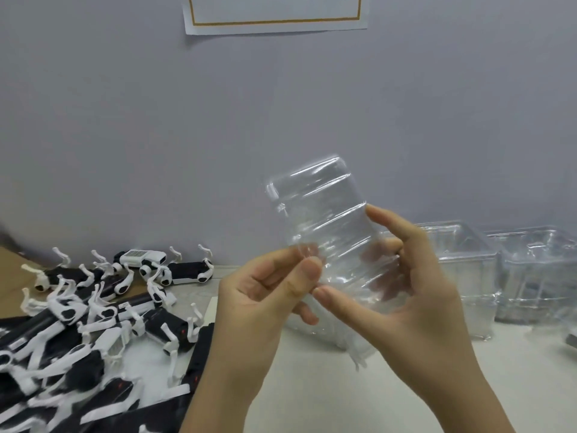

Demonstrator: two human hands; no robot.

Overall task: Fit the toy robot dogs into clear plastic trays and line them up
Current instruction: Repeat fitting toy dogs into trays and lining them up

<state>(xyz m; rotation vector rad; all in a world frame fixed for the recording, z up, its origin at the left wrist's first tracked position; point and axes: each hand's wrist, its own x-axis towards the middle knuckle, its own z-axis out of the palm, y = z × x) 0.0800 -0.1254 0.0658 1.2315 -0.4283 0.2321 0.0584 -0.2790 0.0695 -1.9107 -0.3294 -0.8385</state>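
Observation:
Both my hands hold one clear plastic tray [321, 210] up in the air in front of the wall, tilted, its far end pointing up. My left hand [265, 295] pinches the tray's lower left edge between thumb and fingers. My right hand [406, 282] grips its right side, index finger on the edge and thumb across the bottom. The tray looks empty. A heap of black-and-white toy robot dogs [93, 314] lies on the table at the left, several with legs sticking up.
Stacks of clear plastic trays [468, 270] stand on the white table [312, 385] at the right, against the grey wall, with another stack [537, 276] beside them. A white paper sheet [274, 14] hangs on the wall above. Brown cardboard [9, 276] shows at far left.

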